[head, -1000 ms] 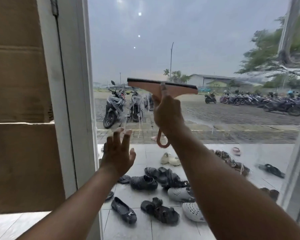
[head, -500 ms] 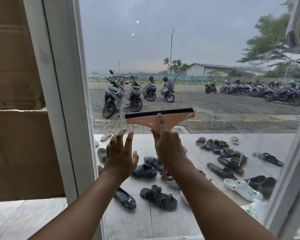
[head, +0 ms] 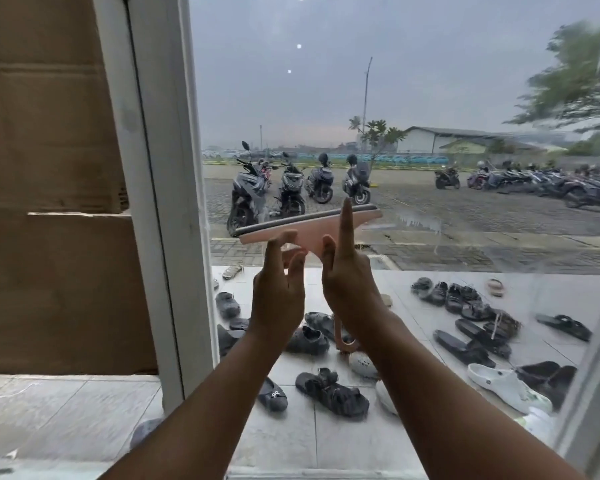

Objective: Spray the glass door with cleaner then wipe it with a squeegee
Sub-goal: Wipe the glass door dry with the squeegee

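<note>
A pink squeegee with a black rubber blade lies against the glass door, tilted with its left end lower. My right hand grips its handle, the forefinger stretched up along the head. My left hand is raised just left of it, fingers straight, fingertips touching the underside of the head's left part. Streaks and drips of wet cleaner show on the glass to the right of the blade. No spray bottle is in view.
The white door frame stands at the left, with brown cardboard beyond it. Another frame edge runs down the right. Through the glass are several shoes on tiles and parked motorbikes.
The squeegee came down the glass from near the horizon to mid height and its left end dipped. My left hand moved right, up to the squeegee head.
</note>
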